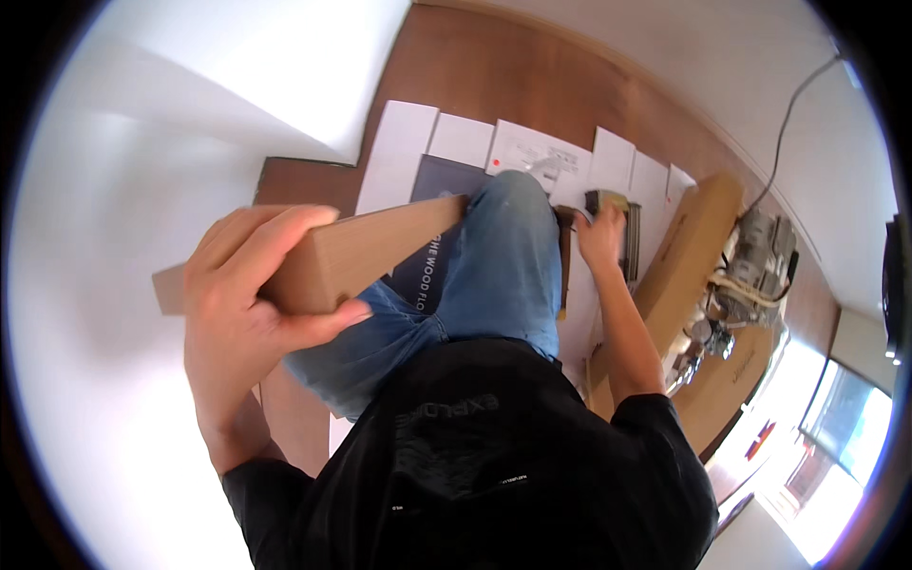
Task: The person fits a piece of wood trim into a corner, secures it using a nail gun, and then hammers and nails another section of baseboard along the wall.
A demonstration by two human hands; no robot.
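Observation:
My left hand (233,294) grips a light brown wooden board (385,237), thumb under its near edge and fingers over the top. The board is tilted up off the floor, and its far end reaches my bent knee. To the right of that knee, my right hand (603,236) is closed at an olive and grey nail gun (632,249) lying on white sheets; its fingers are partly hidden. Just left of this hand lies a narrow brown tool (566,252) with a dark top, partly covered by my leg.
White sheets (391,147) and a dark printed panel (442,180) cover part of the brown wood floor (475,62). Long cardboard boxes (689,233) lie at right beside a grey motorised machine (760,252) with a cable. A white wall block (275,66) stands at left.

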